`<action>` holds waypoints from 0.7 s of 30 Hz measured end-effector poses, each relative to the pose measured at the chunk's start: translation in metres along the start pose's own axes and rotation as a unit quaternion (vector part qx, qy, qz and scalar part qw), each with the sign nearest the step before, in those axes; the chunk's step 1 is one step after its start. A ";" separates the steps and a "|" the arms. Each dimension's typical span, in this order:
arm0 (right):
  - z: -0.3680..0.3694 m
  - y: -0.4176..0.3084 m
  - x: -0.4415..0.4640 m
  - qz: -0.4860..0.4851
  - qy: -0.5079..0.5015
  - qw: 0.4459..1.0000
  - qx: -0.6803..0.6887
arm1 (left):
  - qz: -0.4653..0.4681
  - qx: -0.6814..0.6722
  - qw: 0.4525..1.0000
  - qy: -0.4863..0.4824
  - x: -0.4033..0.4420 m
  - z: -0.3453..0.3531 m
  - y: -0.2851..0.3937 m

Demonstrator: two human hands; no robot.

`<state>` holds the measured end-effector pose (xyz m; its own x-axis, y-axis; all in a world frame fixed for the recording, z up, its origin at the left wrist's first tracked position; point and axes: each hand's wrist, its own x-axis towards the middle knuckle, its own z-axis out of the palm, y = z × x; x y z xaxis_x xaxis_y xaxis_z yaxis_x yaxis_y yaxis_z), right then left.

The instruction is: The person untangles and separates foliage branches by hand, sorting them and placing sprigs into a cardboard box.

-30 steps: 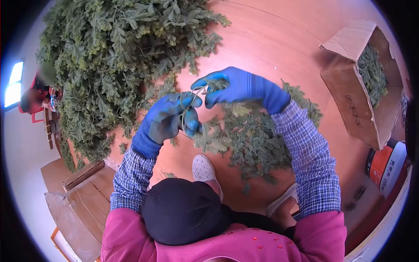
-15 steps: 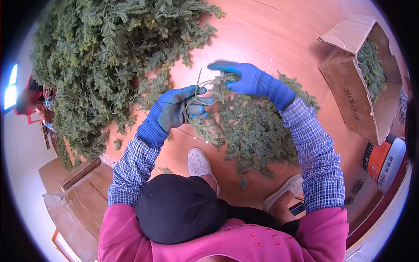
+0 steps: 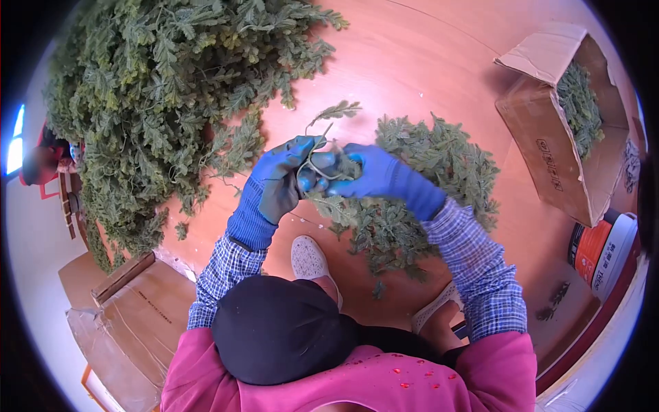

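Note:
My left hand (image 3: 280, 180), in a blue rubber-coated glove, is closed around the pale stem of an artificial fir sprig (image 3: 334, 112). A leafy tip of it sticks up above the fingers, and more leaves hang below. My right hand (image 3: 379, 176), gloved the same way, is curled against the sprig from the right, with some of its greenery between the fingers. Both hands are almost touching. Just beyond and beneath the right hand lies a small pile of loose fir sprigs (image 3: 449, 159) on the floor. The palms hide part of the stem.
A large heap of fir greenery (image 3: 158, 103) fills the upper left. On the right, an open cardboard box (image 3: 542, 147) lies tilted with greenery (image 3: 579, 110) inside. Another cardboard box (image 3: 147, 312) sits at lower left. An orange-and-white bucket (image 3: 597, 254) stands at far right.
My right hand has come down and left to meet the left hand and now grips the sprig. The left hand has shifted slightly right, still holding the stem.

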<state>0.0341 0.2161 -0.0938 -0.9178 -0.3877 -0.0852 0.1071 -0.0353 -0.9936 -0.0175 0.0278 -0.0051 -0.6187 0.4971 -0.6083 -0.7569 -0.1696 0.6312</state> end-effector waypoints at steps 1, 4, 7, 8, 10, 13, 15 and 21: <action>0.016 0.028 0.001 -0.125 0.110 0.984 -0.059 | -0.002 -0.001 0.999 0.047 -0.003 0.011 -0.002; 0.015 -0.015 -0.030 0.118 0.037 0.986 0.110 | 0.003 -0.221 0.975 -0.020 -0.006 -0.009 -0.012; -0.001 -0.085 -0.059 0.145 -0.077 0.954 -0.250 | -0.037 -0.212 0.974 -0.073 -0.009 -0.029 -0.030; -0.008 -0.111 -0.069 0.178 -0.120 0.897 -0.387 | -0.062 -0.189 0.973 -0.121 -0.011 -0.030 -0.036; -0.038 -0.140 -0.108 0.092 -0.064 0.887 -0.449 | 0.127 -0.194 0.965 -0.119 -0.006 -0.035 -0.027; -0.122 -0.170 -0.172 -0.012 0.346 0.826 -0.444 | 0.194 0.002 0.981 -0.023 -0.014 -0.051 -0.007; -0.211 -0.175 -0.197 0.014 0.474 0.709 -0.522 | 0.136 0.013 0.990 -0.030 -0.016 -0.036 -0.014; -0.286 -0.149 -0.202 -0.004 0.348 0.527 -0.776 | -0.038 0.012 0.995 -0.090 -0.010 0.000 -0.011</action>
<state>0.0943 0.5630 0.0505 -0.8918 0.0565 0.4489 0.1557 0.9699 0.1872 -0.0031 0.0247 -0.0056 -0.5102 0.6532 -0.5595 -0.7937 -0.1069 0.5989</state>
